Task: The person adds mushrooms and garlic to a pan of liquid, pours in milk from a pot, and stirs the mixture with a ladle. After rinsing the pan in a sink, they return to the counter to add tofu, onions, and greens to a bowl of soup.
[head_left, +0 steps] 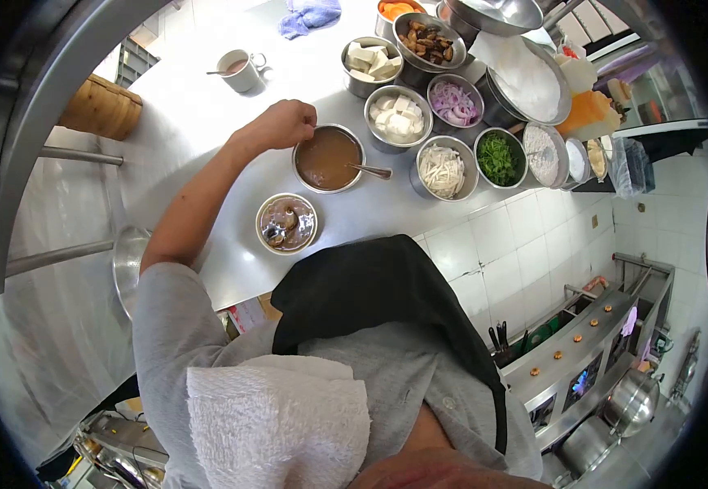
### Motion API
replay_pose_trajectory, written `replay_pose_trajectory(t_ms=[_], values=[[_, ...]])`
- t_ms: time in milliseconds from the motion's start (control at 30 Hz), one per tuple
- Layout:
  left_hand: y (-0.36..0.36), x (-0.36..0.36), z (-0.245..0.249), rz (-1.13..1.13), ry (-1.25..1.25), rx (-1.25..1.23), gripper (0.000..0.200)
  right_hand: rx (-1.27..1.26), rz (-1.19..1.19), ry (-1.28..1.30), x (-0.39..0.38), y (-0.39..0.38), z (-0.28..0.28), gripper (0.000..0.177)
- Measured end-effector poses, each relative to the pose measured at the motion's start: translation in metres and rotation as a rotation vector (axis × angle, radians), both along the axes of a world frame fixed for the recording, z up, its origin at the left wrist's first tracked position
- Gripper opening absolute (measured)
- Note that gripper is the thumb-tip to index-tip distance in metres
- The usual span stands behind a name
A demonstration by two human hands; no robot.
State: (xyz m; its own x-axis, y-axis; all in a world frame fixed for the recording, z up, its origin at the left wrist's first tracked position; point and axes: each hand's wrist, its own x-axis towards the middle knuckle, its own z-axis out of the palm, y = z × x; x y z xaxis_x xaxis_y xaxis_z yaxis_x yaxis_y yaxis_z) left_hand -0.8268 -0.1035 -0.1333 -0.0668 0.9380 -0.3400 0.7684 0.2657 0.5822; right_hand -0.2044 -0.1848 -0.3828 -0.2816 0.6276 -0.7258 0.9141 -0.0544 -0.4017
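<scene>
My left hand (289,123) is closed, with its fingertips at the upper left rim of a metal bowl of brown liquid (326,158). A spoon (372,171) leans in this bowl, its handle over the right rim. Just below stands a smaller round bowl (287,223) with dark pieces in brown liquid. Close to the right are metal bowls of white cubes (397,118), pale strips (444,171), sliced purple onion (455,102) and chopped greens (498,158). My right hand is not in view.
A mug (241,71) with a spoon and a blue cloth (309,16) are on the metal table (183,114). Several more food bowls, one with brown pieces (426,41), stand at the upper right. A wooden container (103,107) is at the left, a stove (570,346) lower right.
</scene>
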Motion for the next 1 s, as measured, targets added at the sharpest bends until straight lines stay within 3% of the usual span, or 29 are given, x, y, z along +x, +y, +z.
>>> replay_pose_trajectory(t_ms=[167,233,333,433,533,567,600,733,767,833,933,1000], values=[[0.026,-0.019,-0.008,-0.139,0.015,0.01,0.015,0.079,0.253,-0.089,-0.006,0.005,-0.002,0.034],[0.032,-0.022,-0.011,-0.22,0.046,0.07,0.014,0.084,0.24,-0.071,-0.011,0.009,-0.003,0.034],[0.036,-0.027,-0.009,-0.279,0.012,0.047,0.016,0.048,0.031,0.029,-0.021,0.013,0.0,0.033],[0.032,-0.024,0.024,-0.134,-0.012,-0.165,0.017,-0.008,-0.198,0.142,-0.037,0.021,0.031,0.031],[0.01,-0.035,0.041,0.093,-0.113,-0.082,0.016,-0.094,-0.259,0.282,-0.074,0.049,0.08,0.03],[-0.001,-0.04,0.038,0.126,-0.115,-0.071,0.016,-0.124,-0.38,0.336,-0.092,0.061,0.1,0.031],[-0.013,-0.044,0.033,0.153,-0.118,-0.058,0.016,-0.167,-0.406,0.425,-0.132,0.07,0.162,0.034],[-0.061,-0.014,0.025,0.341,-0.218,-0.124,0.016,-0.346,-0.215,0.887,-0.224,0.097,0.241,0.04],[-0.07,-0.008,0.015,0.383,-0.252,-0.116,0.014,-0.44,-0.167,0.921,-0.244,0.103,0.239,0.048],[-0.082,0.01,0.005,0.496,-0.374,-0.129,0.012,-0.682,-0.289,1.115,-0.285,0.11,0.218,0.063],[-0.086,0.024,-0.002,0.595,-0.447,-0.077,0.014,-0.933,-0.366,1.121,-0.327,0.12,0.211,0.074],[-0.085,0.026,-0.002,0.628,-0.503,-0.048,0.016,-0.954,-0.361,1.125,-0.341,0.122,0.209,0.077]])
